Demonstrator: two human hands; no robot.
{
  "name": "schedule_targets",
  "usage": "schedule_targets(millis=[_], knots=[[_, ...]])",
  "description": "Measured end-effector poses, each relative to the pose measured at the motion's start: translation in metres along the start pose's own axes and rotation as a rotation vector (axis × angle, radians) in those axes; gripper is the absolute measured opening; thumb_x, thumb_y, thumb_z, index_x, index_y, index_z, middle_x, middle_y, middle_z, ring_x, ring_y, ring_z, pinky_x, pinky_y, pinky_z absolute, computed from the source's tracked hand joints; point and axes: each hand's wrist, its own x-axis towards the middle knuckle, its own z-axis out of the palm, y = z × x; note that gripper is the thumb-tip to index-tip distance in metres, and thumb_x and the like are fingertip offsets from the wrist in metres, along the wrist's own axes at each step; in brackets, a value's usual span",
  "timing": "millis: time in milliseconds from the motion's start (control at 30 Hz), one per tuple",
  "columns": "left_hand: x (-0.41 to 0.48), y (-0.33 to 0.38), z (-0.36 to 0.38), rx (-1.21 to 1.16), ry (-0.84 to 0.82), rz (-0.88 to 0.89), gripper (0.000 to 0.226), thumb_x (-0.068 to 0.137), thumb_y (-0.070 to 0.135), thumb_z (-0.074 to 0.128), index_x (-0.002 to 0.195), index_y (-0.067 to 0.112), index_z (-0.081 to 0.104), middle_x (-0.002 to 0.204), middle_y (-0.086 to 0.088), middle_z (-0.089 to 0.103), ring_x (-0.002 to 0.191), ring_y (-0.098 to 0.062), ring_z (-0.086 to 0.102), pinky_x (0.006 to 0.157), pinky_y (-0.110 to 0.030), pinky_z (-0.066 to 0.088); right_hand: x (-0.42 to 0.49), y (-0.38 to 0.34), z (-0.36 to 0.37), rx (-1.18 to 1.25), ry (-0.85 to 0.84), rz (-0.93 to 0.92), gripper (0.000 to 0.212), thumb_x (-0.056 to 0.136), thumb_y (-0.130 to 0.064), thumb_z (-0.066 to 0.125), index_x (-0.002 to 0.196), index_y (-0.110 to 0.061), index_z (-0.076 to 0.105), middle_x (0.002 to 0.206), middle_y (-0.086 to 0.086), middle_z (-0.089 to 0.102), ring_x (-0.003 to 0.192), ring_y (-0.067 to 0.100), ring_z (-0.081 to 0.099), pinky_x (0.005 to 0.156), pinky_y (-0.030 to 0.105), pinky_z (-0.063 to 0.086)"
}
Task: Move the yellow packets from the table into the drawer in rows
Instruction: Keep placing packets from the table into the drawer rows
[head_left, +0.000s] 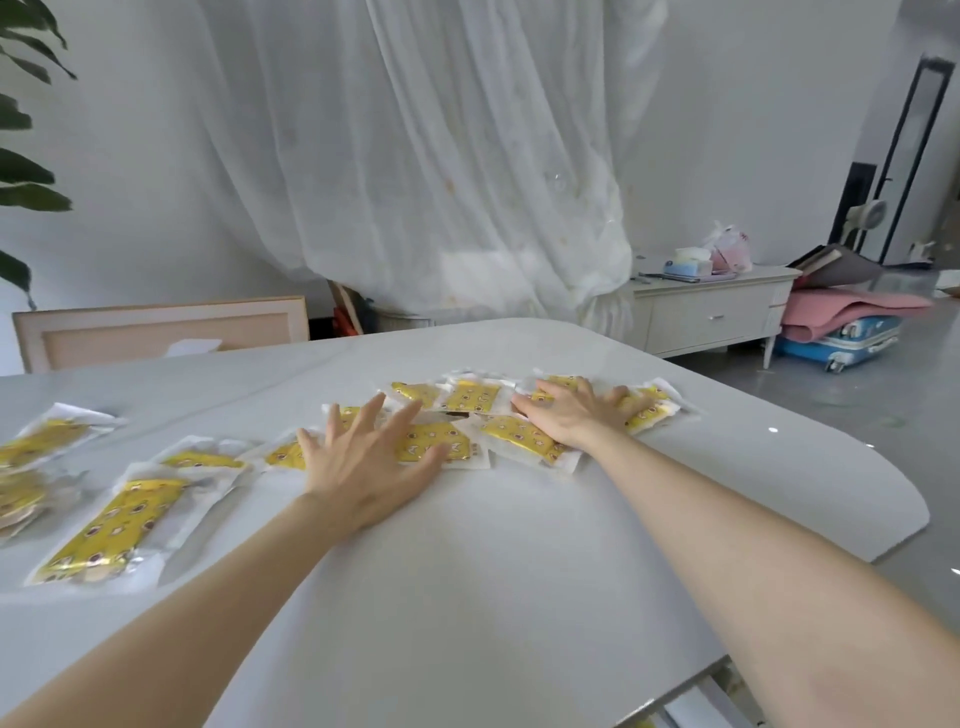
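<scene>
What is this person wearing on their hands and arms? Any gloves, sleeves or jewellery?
Nothing that shows. The left hand and right hand are bare: no gloves, and no rings that I can make out. The left forearm and right forearm are uncovered up to the picture's edge, with no sleeve, watch or bracelet in view.

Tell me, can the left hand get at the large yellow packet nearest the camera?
Probably yes: the left hand lies open, empty, and nothing stands between it and the large packet.
</scene>
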Motion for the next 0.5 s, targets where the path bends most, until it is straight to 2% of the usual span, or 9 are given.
schedule_targets(millis=[100, 233, 367, 433, 500], knots=[[0.002, -0.003, 0.001, 0.01, -0.065, -0.022, 0.068, 0.076, 0.083, 0.017, 0.138, 0.057, 0.02, 0.153, 0.013, 0.023, 0.14, -0.029, 0.02, 0.107, -0.058, 0.018, -0.004, -0.018, 0.004, -0.015, 0.01, -0.081, 0.065, 0.08, -0.079, 0.022, 0.138, -0.052, 0.037, 0.155, 0.0, 0.028, 0.142, 0.044, 0.012, 0.107, 0.068, -0.003], [-0.006, -0.011, -0.006, 0.008, -0.083, -0.041, 0.065, 0.078, 0.08, 0.019, 0.137, 0.055, 0.027, 0.152, 0.014, 0.028, 0.139, -0.027, 0.023, 0.109, -0.056, 0.018, -0.015, -0.041, 0.008, -0.032, -0.022, -0.149, 0.068, 0.081, -0.08, 0.019, 0.142, -0.051, 0.032, 0.157, 0.0, 0.024, 0.143, 0.038, 0.016, 0.106, 0.069, 0.0], [-0.021, -0.033, -0.012, -0.001, -0.063, -0.07, 0.063, 0.076, 0.082, 0.019, 0.134, 0.059, 0.027, 0.15, 0.016, 0.031, 0.138, -0.025, 0.026, 0.11, -0.055, 0.019, -0.034, -0.059, 0.014, -0.037, -0.048, -0.235, 0.069, 0.082, -0.08, 0.018, 0.143, -0.05, 0.029, 0.158, -0.002, 0.02, 0.145, 0.035, 0.014, 0.108, 0.067, 0.001], [-0.035, -0.048, -0.019, 0.005, -0.057, -0.084, 0.07, 0.069, 0.084, 0.013, 0.133, 0.06, 0.027, 0.149, 0.016, 0.033, 0.137, -0.026, 0.027, 0.111, -0.054, 0.018, -0.049, -0.071, 0.017, -0.036, -0.049, -0.292, 0.068, 0.083, -0.08, 0.017, 0.143, -0.05, 0.03, 0.158, -0.003, 0.02, 0.145, 0.033, 0.015, 0.109, 0.066, 0.002], [-0.051, -0.062, -0.025, 0.019, -0.044, -0.113, 0.079, 0.062, 0.082, 0.007, 0.132, 0.056, 0.035, 0.146, 0.015, 0.038, 0.135, -0.025, 0.03, 0.11, -0.051, 0.019, -0.066, -0.086, 0.02, -0.006, -0.06, -0.348, 0.067, 0.084, -0.078, 0.018, 0.143, -0.048, 0.032, 0.159, -0.004, 0.019, 0.145, 0.032, 0.013, 0.11, 0.065, 0.001]])
